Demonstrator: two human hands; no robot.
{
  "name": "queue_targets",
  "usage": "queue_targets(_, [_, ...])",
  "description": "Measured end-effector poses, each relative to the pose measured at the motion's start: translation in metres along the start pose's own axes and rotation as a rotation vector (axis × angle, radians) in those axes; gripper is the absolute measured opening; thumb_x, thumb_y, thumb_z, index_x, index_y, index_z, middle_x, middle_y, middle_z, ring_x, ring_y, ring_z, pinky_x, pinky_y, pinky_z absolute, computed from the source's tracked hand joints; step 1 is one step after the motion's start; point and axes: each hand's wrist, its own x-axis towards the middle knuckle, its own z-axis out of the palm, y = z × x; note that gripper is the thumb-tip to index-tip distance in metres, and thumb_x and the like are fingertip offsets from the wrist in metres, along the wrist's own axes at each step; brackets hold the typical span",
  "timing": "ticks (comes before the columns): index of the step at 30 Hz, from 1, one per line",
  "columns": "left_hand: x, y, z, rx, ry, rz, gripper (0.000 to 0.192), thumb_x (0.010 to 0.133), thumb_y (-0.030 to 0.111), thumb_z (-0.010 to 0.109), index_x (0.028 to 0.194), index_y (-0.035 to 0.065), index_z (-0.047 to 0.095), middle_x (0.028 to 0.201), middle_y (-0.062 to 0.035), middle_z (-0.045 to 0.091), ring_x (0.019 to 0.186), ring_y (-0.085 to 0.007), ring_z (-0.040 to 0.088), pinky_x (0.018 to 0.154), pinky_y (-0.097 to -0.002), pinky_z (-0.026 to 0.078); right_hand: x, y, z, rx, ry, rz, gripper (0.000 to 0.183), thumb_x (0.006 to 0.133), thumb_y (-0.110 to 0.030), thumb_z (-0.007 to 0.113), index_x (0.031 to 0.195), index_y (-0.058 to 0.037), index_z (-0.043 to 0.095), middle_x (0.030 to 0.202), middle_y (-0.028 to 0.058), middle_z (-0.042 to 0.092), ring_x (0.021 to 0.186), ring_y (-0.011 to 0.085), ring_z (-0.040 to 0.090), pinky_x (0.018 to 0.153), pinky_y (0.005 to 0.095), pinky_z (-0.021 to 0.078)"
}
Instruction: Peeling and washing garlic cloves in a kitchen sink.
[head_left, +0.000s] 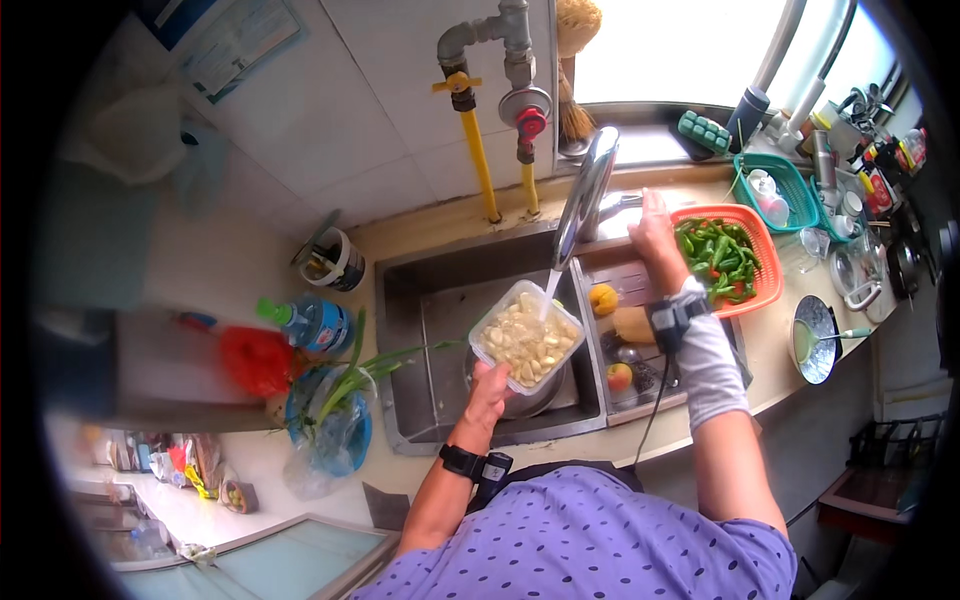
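My left hand (491, 390) grips the near corner of a clear plastic container (471, 339) and holds it over the left basin of the steel sink (442, 300). Peeled garlic cloves (525, 341) sit in water inside it. A stream of water (551, 289) runs into the container from the chrome faucet (589, 191). My right hand (654, 229) is at the faucet's lever handle (622, 201), with its fingers against the lever's end. Below the container, a round metal bowl (534, 405) is partly hidden in the basin.
An orange basket (766, 259) of green peppers (720, 259) stands right of the sink. Fruit, including an apple (619, 377), lies in the right basin. Green onions (341, 397) in a blue basin (363, 435) and a plastic bottle (324, 324) stand left. A ladle rests in a bowl (814, 315) at right.
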Motion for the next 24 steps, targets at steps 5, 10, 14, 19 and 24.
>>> queue_targets(5, [-0.007,-0.011,-0.02,0.089,0.038,-0.012,0.05,0.081,-0.001,0.048,0.131,0.0006,0.046,0.118,-0.0148,0.06,0.098,-0.0284,0.067,0.071,-0.0429,0.061,0.007,0.002,-0.011,0.22,-0.19,0.074,0.041,0.076,-0.011,0.059,0.115,-0.0017,0.06,0.107,0.0218,0.065,0.098,0.0345,0.064,0.089,0.0404,0.0497])
queue_targets(10, [-0.018,-0.014,-0.025,0.115,-0.002,-0.052,0.051,0.081,-0.002,0.047,0.132,-0.0005,0.044,0.119,-0.0152,0.06,0.1,-0.028,0.066,0.073,-0.0436,0.061,-0.039,-0.031,-0.054,0.462,-0.255,0.131,0.03,0.076,-0.008,0.062,0.104,0.0007,0.066,0.103,0.0188,0.066,0.088,0.0284,0.067,0.081,0.0374,0.0539])
queue_targets(14, [-0.028,-0.021,-0.031,0.075,-0.083,-0.011,0.053,0.081,-0.003,0.045,0.133,-0.0007,0.043,0.12,-0.0153,0.059,0.1,-0.0283,0.066,0.074,-0.0434,0.061,-0.1,-0.065,-0.082,0.7,-0.362,-0.012,0.023,0.076,-0.003,0.065,0.099,-0.0008,0.066,0.095,0.0158,0.067,0.081,0.0262,0.067,0.074,0.0329,0.0533])
queue_targets(19, [-0.046,-0.023,-0.033,0.126,-0.154,-0.023,0.054,0.081,-0.004,0.044,0.134,-0.0025,0.042,0.121,-0.0157,0.059,0.102,-0.0283,0.065,0.077,-0.0406,0.06,-0.162,-0.112,-0.128,0.684,-0.494,0.026,0.021,0.075,-0.002,0.067,0.096,-0.0011,0.067,0.084,0.0158,0.067,0.071,0.0251,0.066,0.068,0.0336,0.0521])
queue_targets(24, [-0.061,-0.024,-0.039,0.125,-0.198,-0.126,0.059,0.077,-0.009,0.043,0.136,-0.0044,0.039,0.127,-0.0154,0.056,0.114,-0.0248,0.059,0.095,-0.0341,0.05,-0.213,-0.13,-0.139,0.693,-0.611,0.104,0.024,0.075,-0.003,0.067,0.099,0.0007,0.068,0.084,0.0174,0.068,0.073,0.0267,0.067,0.069,0.0343,0.0524])
